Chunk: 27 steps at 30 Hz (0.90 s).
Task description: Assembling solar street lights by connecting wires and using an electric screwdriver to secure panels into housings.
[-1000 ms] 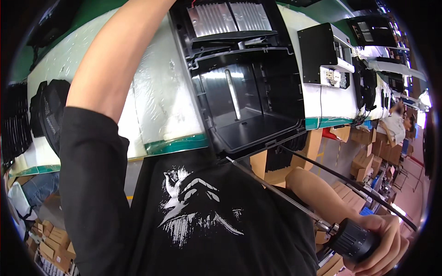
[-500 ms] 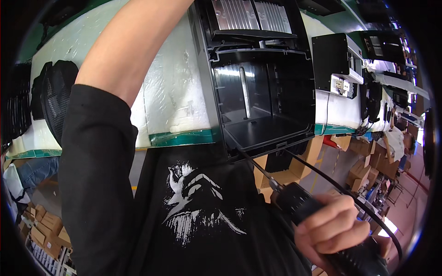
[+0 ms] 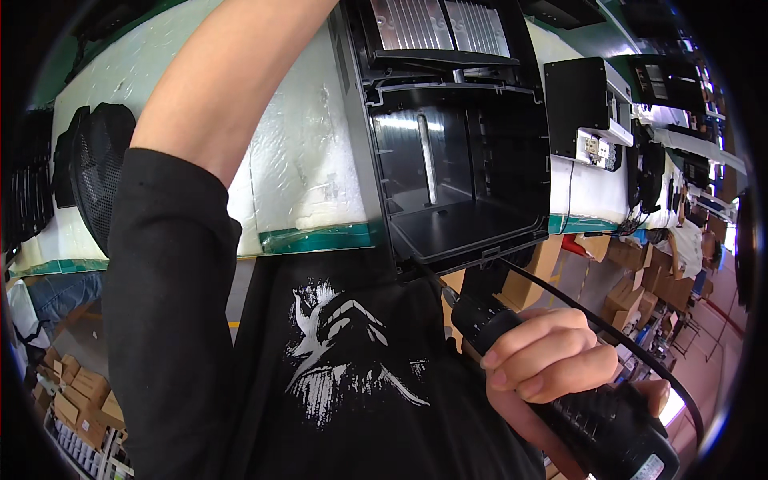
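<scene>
My right hand (image 3: 552, 358) is wrapped round a black corded electric screwdriver (image 3: 608, 436). Its slim bit points up and left at the lower front edge of a black box-shaped housing (image 3: 460, 228); whether the tip touches is hard to tell. The housing is open toward me, with dark shiny inner walls and a pale upright strip (image 3: 426, 160). Above the cavity sit ribbed silver metal panels (image 3: 412, 26). My left forearm (image 3: 220, 88) reaches up past the housing's left side, and the left hand is outside the picture.
The housing stands on a white-covered bench with a green edge (image 3: 316, 240). A black mesh part (image 3: 100, 172) lies at left. To the right is a black-and-white box-shaped unit (image 3: 576, 108). A black cable (image 3: 632, 348) curves past my right hand. Cardboard boxes (image 3: 84, 392) stand below.
My right hand and the screwdriver have moved up and left, bringing the tool closer to the housing's lower edge. The left arm has stayed almost still.
</scene>
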{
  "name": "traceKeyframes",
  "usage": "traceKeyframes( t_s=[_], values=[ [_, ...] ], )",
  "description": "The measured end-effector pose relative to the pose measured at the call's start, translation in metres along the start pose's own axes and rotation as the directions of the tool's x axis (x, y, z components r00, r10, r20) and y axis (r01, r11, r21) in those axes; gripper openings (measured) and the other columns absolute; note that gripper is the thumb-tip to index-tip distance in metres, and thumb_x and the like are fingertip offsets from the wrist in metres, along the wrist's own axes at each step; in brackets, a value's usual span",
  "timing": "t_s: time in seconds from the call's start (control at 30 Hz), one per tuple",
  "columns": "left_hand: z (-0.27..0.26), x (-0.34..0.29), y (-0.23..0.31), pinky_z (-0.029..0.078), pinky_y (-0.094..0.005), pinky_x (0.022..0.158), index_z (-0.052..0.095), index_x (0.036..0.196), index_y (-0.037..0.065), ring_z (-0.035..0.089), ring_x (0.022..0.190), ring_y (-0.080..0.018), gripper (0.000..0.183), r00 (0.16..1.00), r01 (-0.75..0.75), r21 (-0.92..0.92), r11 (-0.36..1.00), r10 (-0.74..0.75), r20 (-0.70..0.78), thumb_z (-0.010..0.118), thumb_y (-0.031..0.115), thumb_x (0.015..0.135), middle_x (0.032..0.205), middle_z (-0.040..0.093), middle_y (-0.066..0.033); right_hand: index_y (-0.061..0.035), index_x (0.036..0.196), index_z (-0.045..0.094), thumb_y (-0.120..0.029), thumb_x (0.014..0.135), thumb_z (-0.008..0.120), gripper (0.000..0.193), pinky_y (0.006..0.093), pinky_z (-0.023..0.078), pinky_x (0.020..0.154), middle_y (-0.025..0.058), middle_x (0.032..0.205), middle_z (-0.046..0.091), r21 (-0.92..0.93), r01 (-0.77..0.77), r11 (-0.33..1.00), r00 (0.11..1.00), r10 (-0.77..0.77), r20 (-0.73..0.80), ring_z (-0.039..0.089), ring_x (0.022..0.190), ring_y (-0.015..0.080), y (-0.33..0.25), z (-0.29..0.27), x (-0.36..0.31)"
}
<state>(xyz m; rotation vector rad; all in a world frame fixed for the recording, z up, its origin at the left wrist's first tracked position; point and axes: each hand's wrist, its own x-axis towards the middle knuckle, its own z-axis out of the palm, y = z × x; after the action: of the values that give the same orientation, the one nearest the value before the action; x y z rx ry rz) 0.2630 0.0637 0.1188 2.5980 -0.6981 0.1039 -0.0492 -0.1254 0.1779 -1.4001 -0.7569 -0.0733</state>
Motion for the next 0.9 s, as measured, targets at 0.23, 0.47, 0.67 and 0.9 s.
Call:
traceKeyframes(
  t_s=[0.23,0.47,0.67,0.9],
  values=[
    [-0.007,-0.015,0.006,0.05,-0.039,0.077,0.068,0.089,0.001,0.063,0.089,-0.0316,0.024,0.982,0.007,0.015,1.0,-0.009,0.188,0.057,0.017,0.075,0.093,0.065,-0.0196,0.0147,0.088,0.053,-0.054,0.085,0.025,0.074,0.0452,0.053,0.058,0.0264,0.072,0.057,0.257,-0.264,0.93,0.933,0.179,0.312,0.058,0.063,0.0416,0.005,0.004,0.019],
    [0.022,0.021,-0.001,0.049,-0.0391,0.07,0.068,0.088,0.003,0.063,0.085,-0.0333,0.037,0.971,0.11,-0.04,0.993,-0.099,0.219,0.048,0.011,0.058,0.092,0.065,-0.0203,0.0144,0.095,0.056,-0.054,0.078,0.028,0.076,0.0429,0.053,0.072,0.03,0.091,0.058,0.174,-0.428,0.887,0.745,0.238,0.623,0.059,0.083,0.0439,0.003,-0.004,0.031],
    [0.018,0.003,-0.015,0.05,-0.0399,0.074,0.068,0.09,0.003,0.063,0.088,-0.0335,0.033,0.984,0.152,-0.047,0.987,-0.147,0.097,0.048,0.013,0.065,0.094,0.065,-0.0195,0.0073,0.101,0.053,-0.051,0.081,0.035,0.064,0.041,0.055,0.059,0.0255,0.086,0.06,0.27,0.008,0.963,0.943,-0.097,0.318,0.061,0.064,0.0394,0.03,0.024,0.012],
    [0.013,0.005,-0.008,0.046,-0.0375,0.087,0.056,0.114,0.005,0.06,0.099,-0.0299,0.04,0.995,0.041,-0.031,0.999,-0.038,0.097,0.047,0.011,0.075,0.104,0.062,-0.0182,0.0162,0.088,0.055,-0.039,0.075,0.038,0.059,0.0481,0.049,0.067,0.0297,0.083,0.057,0.384,0.1,0.918,0.973,-0.171,0.157,0.057,0.073,0.0449,0.024,0.009,0.004]
  ],
)
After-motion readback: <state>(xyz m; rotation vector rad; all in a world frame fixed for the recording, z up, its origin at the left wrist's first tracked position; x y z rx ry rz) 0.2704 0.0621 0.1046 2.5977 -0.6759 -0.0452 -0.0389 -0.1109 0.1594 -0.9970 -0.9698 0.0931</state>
